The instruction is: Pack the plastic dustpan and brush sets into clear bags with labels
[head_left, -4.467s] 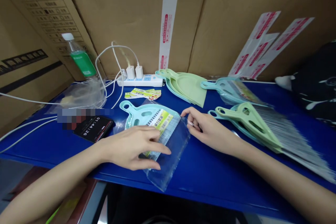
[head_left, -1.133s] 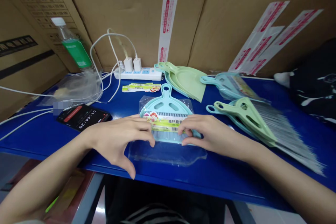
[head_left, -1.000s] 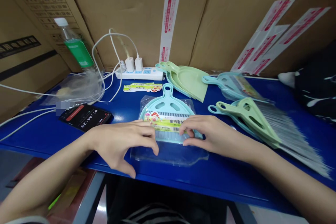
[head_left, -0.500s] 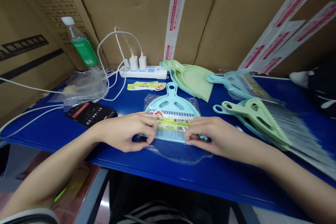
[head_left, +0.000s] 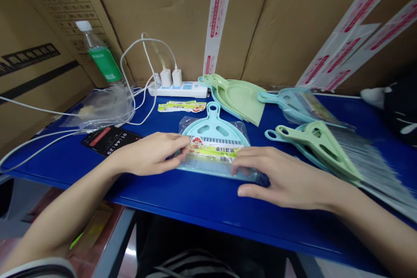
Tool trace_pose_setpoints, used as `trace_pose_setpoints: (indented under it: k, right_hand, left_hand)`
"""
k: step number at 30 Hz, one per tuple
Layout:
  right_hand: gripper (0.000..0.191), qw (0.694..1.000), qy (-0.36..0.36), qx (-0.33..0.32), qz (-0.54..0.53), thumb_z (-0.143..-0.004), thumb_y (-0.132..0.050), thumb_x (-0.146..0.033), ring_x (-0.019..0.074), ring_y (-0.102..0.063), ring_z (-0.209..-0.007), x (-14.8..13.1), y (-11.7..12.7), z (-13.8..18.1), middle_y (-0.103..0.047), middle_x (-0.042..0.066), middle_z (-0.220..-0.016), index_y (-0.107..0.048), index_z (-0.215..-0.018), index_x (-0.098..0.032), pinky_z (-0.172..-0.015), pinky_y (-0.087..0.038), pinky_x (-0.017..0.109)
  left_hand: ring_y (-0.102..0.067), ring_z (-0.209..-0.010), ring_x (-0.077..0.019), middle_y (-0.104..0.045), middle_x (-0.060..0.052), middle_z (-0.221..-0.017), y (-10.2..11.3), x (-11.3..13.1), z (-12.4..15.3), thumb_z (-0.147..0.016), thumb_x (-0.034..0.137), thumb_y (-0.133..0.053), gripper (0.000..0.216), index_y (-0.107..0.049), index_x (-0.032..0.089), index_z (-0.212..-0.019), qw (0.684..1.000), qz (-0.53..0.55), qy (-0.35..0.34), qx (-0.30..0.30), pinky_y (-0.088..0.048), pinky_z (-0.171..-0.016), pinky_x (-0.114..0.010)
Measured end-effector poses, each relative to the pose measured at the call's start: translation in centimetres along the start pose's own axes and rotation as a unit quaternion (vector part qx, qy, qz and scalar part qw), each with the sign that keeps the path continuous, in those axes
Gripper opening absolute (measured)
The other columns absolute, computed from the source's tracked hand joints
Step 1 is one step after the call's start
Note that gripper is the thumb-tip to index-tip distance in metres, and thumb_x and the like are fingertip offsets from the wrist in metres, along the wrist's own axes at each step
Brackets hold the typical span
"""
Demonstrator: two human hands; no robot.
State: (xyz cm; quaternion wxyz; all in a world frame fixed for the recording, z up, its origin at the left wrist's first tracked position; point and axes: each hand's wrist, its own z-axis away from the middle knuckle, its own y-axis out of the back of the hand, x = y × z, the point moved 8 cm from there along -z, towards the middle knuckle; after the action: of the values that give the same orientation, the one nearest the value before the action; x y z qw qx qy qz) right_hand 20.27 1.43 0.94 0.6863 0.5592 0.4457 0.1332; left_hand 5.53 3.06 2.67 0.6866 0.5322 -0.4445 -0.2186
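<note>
A light blue dustpan and brush set (head_left: pixel 213 127) lies flat in front of me inside a clear plastic bag (head_left: pixel 245 129), with a printed label card (head_left: pixel 213 149) across it. The handle points away from me. My left hand (head_left: pixel 156 153) is closed at the bag's left edge, fingertips over the card's end and thumb below. On the right, my right hand (head_left: pixel 276 173) is open, its fingers over the bag's lower right corner and the thumb spread apart on the table side. The bag's front flap no longer shows in front of the dustpan.
Loose green and blue dustpans (head_left: pixel 243 97), a bagged set (head_left: pixel 293 102) and brushes (head_left: pixel 325 147) lie behind and right. Label cards (head_left: pixel 182 106), a white power strip (head_left: pixel 192 90), a phone (head_left: pixel 109 140), cables and a bottle (head_left: pixel 104 58) stand left on the blue table (head_left: pixel 195 197).
The bag's loose front flap has gone from the near side of the dustpan. My left hand has moved slightly up and left; my right hand has loosened its pinch and spread its thumb.
</note>
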Motion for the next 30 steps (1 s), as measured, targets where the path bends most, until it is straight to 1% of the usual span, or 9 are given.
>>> trace_pose_setpoints:
  k: [3,6,9,11,13,16,22,26,30]
  right_hand:
    - [0.024,1.000,-0.008,0.005,0.005,-0.091,-0.052,-0.040,0.0202,-0.063,-0.076,0.2,-0.2,0.0,-0.068,0.006,-0.085,-0.065,-0.084,-0.021,-0.069,-0.046,0.033]
    - [0.024,1.000,0.001,0.005,0.008,-0.094,-0.044,-0.027,0.0185,-0.061,-0.072,0.3,-0.5,-0.2,-0.067,0.005,-0.079,-0.062,-0.079,-0.022,-0.068,-0.045,0.031]
    - [0.022,1.000,-0.005,0.006,0.021,-0.094,-0.042,-0.025,0.0183,-0.060,-0.070,0.6,-0.7,-0.3,-0.066,0.005,-0.079,-0.058,-0.079,-0.021,-0.065,-0.043,0.031]
    - [0.021,0.999,-0.017,0.002,0.029,-0.094,-0.041,-0.025,0.0180,-0.059,-0.068,0.8,-0.8,-0.3,-0.065,0.005,-0.078,-0.055,-0.079,-0.021,-0.063,-0.042,0.030]
    - [0.021,0.999,-0.024,-0.004,0.036,-0.094,-0.040,-0.024,0.0179,-0.058,-0.066,0.8,-0.8,-0.3,-0.064,0.004,-0.077,-0.052,-0.077,-0.022,-0.062,-0.041,0.030]
    - [0.020,0.999,-0.027,-0.010,0.036,-0.093,-0.039,-0.023,0.0178,-0.058,-0.066,0.7,-0.7,-0.3,-0.063,0.004,-0.076,-0.050,-0.076,-0.022,-0.061,-0.040,0.029]
    - [0.019,0.999,-0.033,-0.009,0.007,-0.093,-0.040,-0.024,0.0153,-0.054,-0.060,0.9,-0.6,-0.4,-0.061,0.002,-0.069,-0.049,-0.076,-0.022,-0.058,-0.037,0.028]
    - [0.007,0.998,-0.069,0.006,-0.009,-0.091,-0.046,-0.027,0.0135,-0.047,-0.049,1.6,-0.6,-0.3,-0.051,-0.006,-0.054,-0.050,-0.091,-0.022,-0.052,-0.032,0.027]
    - [0.014,0.996,-0.078,0.024,-0.026,-0.090,-0.044,-0.027,0.0123,-0.039,-0.043,1.8,-0.5,-0.3,-0.043,-0.010,-0.051,-0.047,-0.101,-0.019,-0.049,-0.029,0.026]
  left_hand:
    - [-0.048,-0.060,-0.0120,-0.055,0.001,-0.073,0.0,-0.2,0.0,-0.094,0.023,-0.035,0.015,-0.046,0.020,-0.084,1.000,0.000,0.020,-0.003,-0.035,-0.058,-0.024]
    - [-0.049,-0.057,-0.0117,-0.055,0.002,-0.068,-0.2,-0.4,-0.1,-0.095,0.024,-0.035,0.017,-0.045,0.020,-0.082,0.999,0.008,0.031,-0.006,-0.033,-0.055,-0.024]
    - [-0.049,-0.055,-0.0114,-0.054,0.004,-0.064,-0.4,-0.6,0.0,-0.094,0.030,-0.043,0.015,-0.048,0.020,-0.085,0.999,0.007,0.033,-0.006,-0.032,-0.054,-0.024]
    - [-0.050,-0.054,-0.0108,-0.056,0.004,-0.067,-0.5,-0.7,-0.1,-0.091,0.034,-0.053,0.015,-0.050,0.019,-0.087,1.000,0.007,0.030,-0.006,-0.033,-0.054,-0.023]
    - [-0.050,-0.054,-0.0098,-0.059,0.004,-0.070,-0.6,-0.8,-0.1,-0.089,0.033,-0.058,0.015,-0.052,0.019,-0.087,0.999,0.012,0.030,-0.003,-0.033,-0.055,-0.022]
    - [-0.049,-0.053,-0.0089,-0.060,0.004,-0.071,-0.7,-0.9,-0.3,-0.090,0.026,-0.054,0.011,-0.052,0.019,-0.083,0.999,0.018,0.030,0.004,-0.032,-0.055,-0.022]
    - [-0.051,-0.058,-0.0108,-0.058,0.002,-0.072,-0.6,-0.9,-0.4,-0.094,0.022,-0.046,0.014,-0.050,0.019,-0.081,1.000,0.002,0.016,0.019,-0.034,-0.058,-0.023]
    - [-0.050,-0.058,-0.0117,-0.054,0.002,-0.071,-0.7,-0.9,-0.5,-0.096,0.022,-0.041,0.016,-0.044,0.019,-0.081,1.000,-0.006,0.024,0.009,-0.034,-0.058,-0.024]
    - [-0.051,-0.059,-0.0126,-0.054,0.002,-0.072,-1.0,-0.9,-0.6,-0.097,0.023,-0.039,0.016,-0.042,0.020,-0.082,1.000,-0.006,0.030,-0.001,-0.034,-0.058,-0.025]
